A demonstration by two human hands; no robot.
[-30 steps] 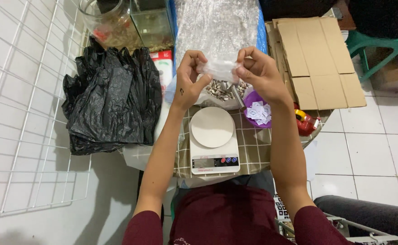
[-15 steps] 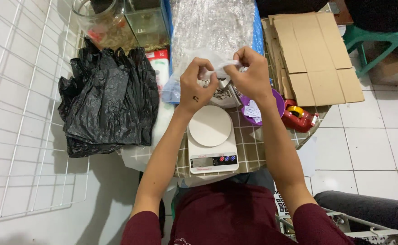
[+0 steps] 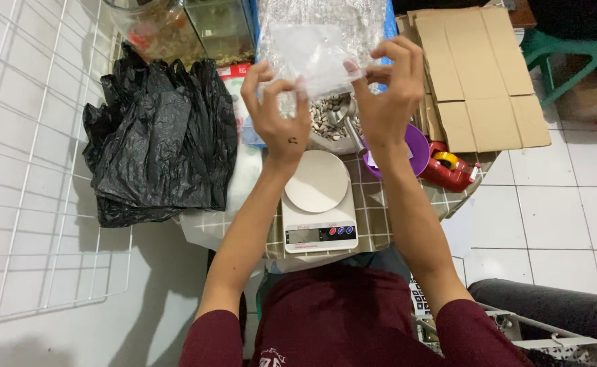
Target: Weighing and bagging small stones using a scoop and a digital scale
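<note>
Behind the clear bag (image 3: pixel 315 58), bubble wrap (image 3: pixel 326 17) blurs.

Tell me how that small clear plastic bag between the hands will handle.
The clear bag looks thin and floppy, sagging between the left hand and right hand. Seemingly empty, so probably very light. Its glossy film may slip from fingertips.
</note>
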